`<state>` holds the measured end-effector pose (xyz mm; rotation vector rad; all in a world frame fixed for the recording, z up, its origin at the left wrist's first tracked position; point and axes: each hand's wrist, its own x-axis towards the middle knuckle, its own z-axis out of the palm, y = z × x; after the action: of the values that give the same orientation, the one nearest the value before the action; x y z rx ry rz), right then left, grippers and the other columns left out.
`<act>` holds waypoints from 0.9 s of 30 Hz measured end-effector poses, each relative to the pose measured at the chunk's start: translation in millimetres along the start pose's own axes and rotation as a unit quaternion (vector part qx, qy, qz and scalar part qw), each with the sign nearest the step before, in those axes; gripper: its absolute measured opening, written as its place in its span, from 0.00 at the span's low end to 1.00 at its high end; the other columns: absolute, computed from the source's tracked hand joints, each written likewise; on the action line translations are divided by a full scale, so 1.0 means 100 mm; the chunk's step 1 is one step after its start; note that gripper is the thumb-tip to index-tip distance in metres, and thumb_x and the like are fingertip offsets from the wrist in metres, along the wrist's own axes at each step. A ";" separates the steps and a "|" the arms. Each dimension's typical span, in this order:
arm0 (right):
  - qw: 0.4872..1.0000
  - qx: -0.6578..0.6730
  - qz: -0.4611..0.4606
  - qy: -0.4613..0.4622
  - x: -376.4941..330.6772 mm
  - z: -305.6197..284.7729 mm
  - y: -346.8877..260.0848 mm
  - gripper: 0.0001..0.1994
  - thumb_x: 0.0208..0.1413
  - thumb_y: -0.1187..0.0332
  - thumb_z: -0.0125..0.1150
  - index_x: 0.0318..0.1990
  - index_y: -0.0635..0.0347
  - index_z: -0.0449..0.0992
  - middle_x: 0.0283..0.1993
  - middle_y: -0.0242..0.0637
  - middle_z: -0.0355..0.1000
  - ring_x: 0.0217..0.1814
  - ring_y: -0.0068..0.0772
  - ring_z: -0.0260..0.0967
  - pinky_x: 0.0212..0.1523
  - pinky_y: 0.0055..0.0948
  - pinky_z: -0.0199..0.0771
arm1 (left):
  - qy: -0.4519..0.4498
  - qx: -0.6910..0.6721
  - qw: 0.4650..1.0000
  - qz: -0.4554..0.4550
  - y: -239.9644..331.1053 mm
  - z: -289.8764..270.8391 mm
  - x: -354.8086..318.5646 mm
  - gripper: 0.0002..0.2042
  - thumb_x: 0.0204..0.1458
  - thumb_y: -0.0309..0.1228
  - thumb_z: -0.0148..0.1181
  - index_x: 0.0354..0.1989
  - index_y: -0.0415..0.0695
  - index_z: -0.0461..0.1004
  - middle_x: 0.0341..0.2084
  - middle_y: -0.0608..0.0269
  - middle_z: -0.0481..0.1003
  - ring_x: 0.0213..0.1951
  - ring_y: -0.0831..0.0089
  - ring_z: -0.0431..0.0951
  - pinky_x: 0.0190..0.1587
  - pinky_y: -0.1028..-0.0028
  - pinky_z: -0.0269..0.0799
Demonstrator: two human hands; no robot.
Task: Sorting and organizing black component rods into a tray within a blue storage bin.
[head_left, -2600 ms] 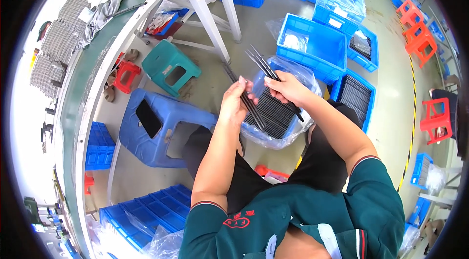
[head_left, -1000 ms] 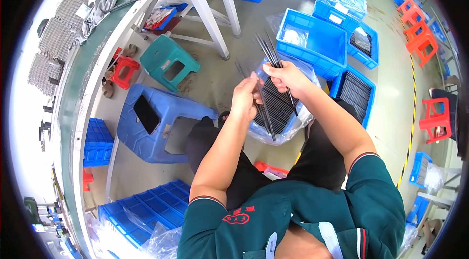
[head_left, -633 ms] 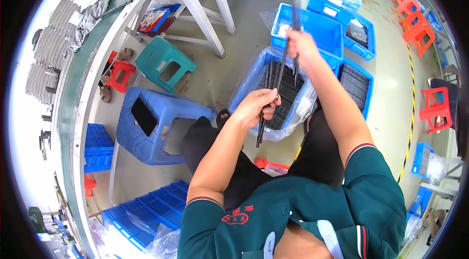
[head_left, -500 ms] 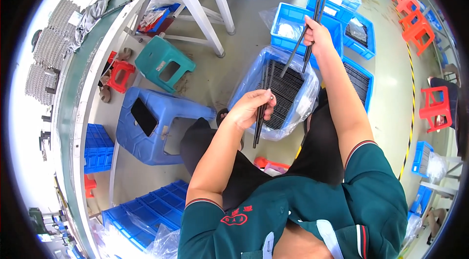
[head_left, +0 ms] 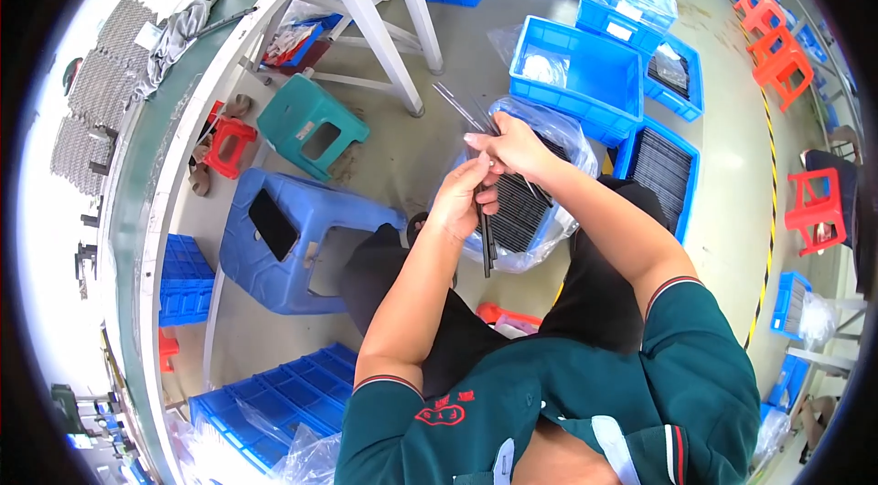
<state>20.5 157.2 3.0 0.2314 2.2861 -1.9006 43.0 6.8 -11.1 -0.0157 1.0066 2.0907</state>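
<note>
While both hands, left hand point(head_left: 460, 202) and right hand point(head_left: 508, 145), clench the thin dark rods point(head_left: 484, 234), keeping them aligned above the bag-lined bin point(head_left: 540, 234) seems wise.

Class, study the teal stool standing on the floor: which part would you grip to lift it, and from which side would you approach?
Grip the teal stool at the rectangular slot in its seat, coming from above. It stands upright with the seat facing up, so the slot is probably the easiest handhold.
</note>
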 end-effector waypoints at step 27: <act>0.982 0.121 0.080 -0.124 -0.51 -0.03 -0.14 0.09 0.55 0.67 0.54 0.29 0.58 0.62 0.19 0.30 0.63 0.11 0.16 0.54 0.10 0.17 0.51 | 0.168 -0.039 0.953 0.249 0.16 -0.08 0.18 0.14 0.56 0.40 0.54 0.27 0.42 0.69 0.14 0.74 0.58 0.17 0.82 0.56 0.19 0.80 0.53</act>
<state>67.0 156.5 27.6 0.1887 1.8235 -1.9942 17.8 7.0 -12.4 -0.1813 1.2218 2.6524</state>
